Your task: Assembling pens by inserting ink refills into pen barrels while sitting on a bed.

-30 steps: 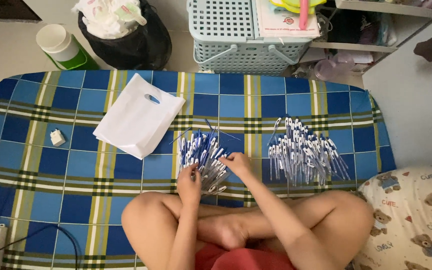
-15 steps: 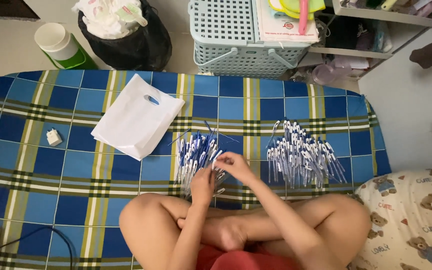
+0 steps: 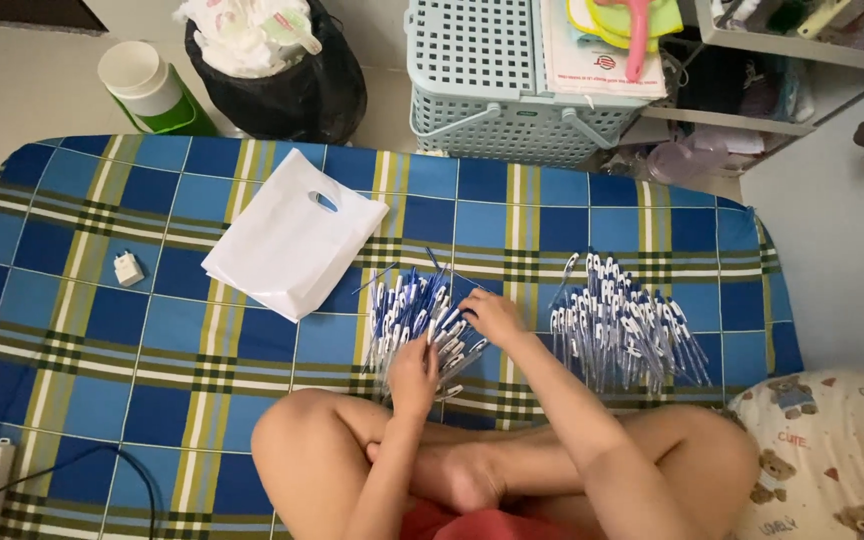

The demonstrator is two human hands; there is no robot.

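Two heaps of blue-and-white pens lie on the blue plaid mattress (image 3: 72, 330): the near heap (image 3: 407, 312) before the crossed legs, the far heap (image 3: 624, 330) off to the right. Left hand (image 3: 414, 375) rests fingers-down on the near heap's lower edge; right hand (image 3: 492, 315) curls over its right side, fingers closing on a few pens. Judgement: gather pens parallel, tips aligned, in small lots. White plastic bag (image 3: 292, 240) just beside. Pale basket (image 3: 512, 70), black bin bag (image 3: 287, 80), green jug (image 3: 152, 90) behind.
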